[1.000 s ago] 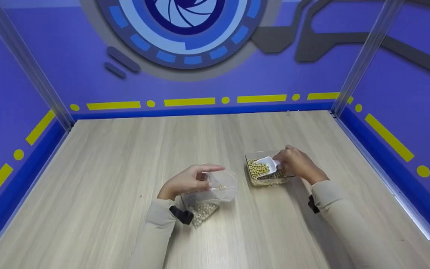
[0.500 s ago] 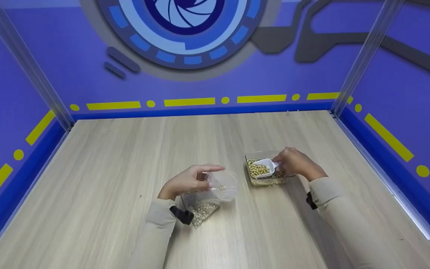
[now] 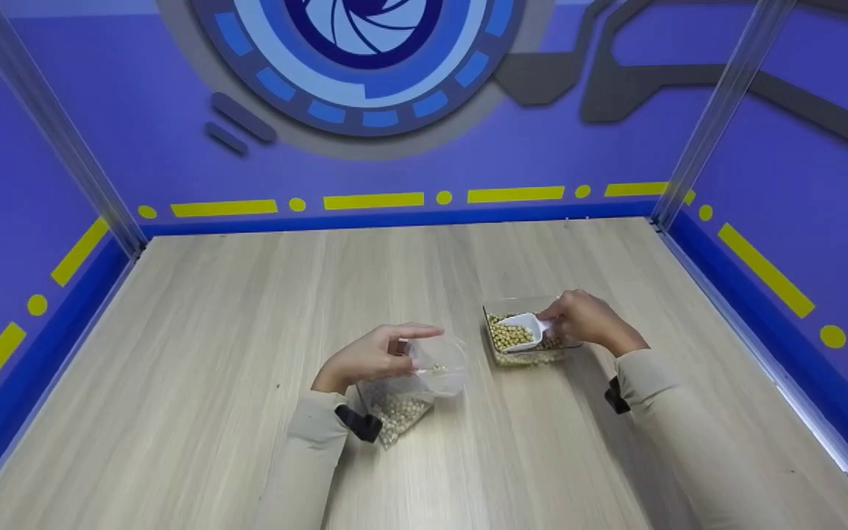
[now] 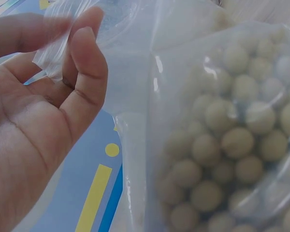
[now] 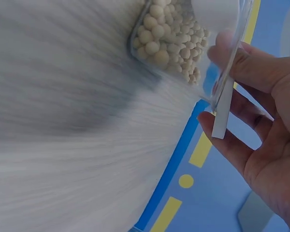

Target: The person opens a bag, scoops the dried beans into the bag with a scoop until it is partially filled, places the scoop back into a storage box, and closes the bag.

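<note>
Two hands work: left hand pinches bag, right hand grips scoop.

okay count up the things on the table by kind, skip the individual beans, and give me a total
Clear plastic bag of beans, its mouth held open by the left hand: 1
Clear rectangular container of beans: 1
White scoop, gripped by the right hand over the container: 1
Total: 3

You wear long beige fabric sleeves on both arms, with a black strap at each wrist.
</note>
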Action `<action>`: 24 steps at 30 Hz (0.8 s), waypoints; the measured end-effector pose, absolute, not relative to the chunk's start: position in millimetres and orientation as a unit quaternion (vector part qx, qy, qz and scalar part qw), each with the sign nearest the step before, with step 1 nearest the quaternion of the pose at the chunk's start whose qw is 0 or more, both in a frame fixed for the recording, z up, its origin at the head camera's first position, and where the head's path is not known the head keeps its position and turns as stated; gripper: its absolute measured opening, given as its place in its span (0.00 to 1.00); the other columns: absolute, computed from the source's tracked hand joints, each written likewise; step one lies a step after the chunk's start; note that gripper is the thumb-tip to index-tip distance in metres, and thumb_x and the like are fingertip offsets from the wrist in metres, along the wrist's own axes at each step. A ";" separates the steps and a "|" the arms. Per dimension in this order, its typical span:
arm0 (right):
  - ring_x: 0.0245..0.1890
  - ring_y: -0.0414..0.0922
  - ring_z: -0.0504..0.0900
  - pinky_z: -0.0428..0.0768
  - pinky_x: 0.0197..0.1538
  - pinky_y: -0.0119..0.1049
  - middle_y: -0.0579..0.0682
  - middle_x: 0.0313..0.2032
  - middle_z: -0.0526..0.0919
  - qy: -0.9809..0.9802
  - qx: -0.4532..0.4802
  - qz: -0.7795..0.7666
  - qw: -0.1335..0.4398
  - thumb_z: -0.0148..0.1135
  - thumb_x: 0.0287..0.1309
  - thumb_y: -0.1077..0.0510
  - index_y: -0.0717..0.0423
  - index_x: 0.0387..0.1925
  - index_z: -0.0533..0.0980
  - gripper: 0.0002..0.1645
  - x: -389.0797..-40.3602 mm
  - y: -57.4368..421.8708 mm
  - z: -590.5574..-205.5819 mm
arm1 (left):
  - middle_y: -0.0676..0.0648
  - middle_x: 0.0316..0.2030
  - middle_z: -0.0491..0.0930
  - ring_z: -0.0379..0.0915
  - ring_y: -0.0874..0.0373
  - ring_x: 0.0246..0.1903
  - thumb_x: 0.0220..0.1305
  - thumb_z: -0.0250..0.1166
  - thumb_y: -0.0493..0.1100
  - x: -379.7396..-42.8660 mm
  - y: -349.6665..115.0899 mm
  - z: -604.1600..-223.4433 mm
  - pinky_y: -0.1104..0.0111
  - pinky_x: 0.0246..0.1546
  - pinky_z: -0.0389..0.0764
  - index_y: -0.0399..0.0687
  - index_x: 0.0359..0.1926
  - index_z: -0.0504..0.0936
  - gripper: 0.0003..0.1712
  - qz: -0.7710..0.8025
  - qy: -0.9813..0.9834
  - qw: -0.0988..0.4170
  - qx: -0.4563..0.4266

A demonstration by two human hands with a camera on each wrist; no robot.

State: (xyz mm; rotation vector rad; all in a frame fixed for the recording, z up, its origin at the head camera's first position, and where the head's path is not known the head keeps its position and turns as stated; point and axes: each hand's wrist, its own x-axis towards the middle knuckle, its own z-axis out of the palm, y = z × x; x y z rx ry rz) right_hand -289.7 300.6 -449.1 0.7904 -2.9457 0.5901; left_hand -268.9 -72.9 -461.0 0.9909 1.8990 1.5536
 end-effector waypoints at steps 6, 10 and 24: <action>0.37 0.56 0.86 0.83 0.39 0.49 0.61 0.35 0.87 -0.936 0.281 0.208 0.031 0.64 0.45 0.76 0.67 0.39 0.84 0.16 -293.1 302.3 -450.1 | 0.36 0.66 0.65 0.68 0.67 0.29 0.58 0.56 0.25 -269.6 -73.1 -461.3 0.77 0.28 0.72 0.38 0.68 0.66 0.35 0.564 0.699 0.239 0.370; 0.37 0.55 0.86 0.82 0.39 0.49 0.59 0.35 0.87 -0.938 0.281 0.200 0.035 0.67 0.45 0.73 0.65 0.39 0.85 0.15 -294.7 304.4 -450.5 | 0.35 0.66 0.65 0.68 0.67 0.29 0.58 0.56 0.26 -270.1 -73.7 -461.5 0.77 0.28 0.71 0.38 0.68 0.65 0.35 0.561 0.700 0.237 0.373; 0.37 0.53 0.86 0.81 0.42 0.51 0.55 0.36 0.88 -0.946 0.265 0.185 0.034 0.70 0.46 0.67 0.60 0.39 0.86 0.14 -296.7 307.4 -450.1 | 0.37 0.64 0.68 0.69 0.65 0.31 0.59 0.58 0.30 -270.6 -75.1 -464.4 0.74 0.29 0.72 0.41 0.68 0.66 0.34 0.552 0.708 0.230 0.375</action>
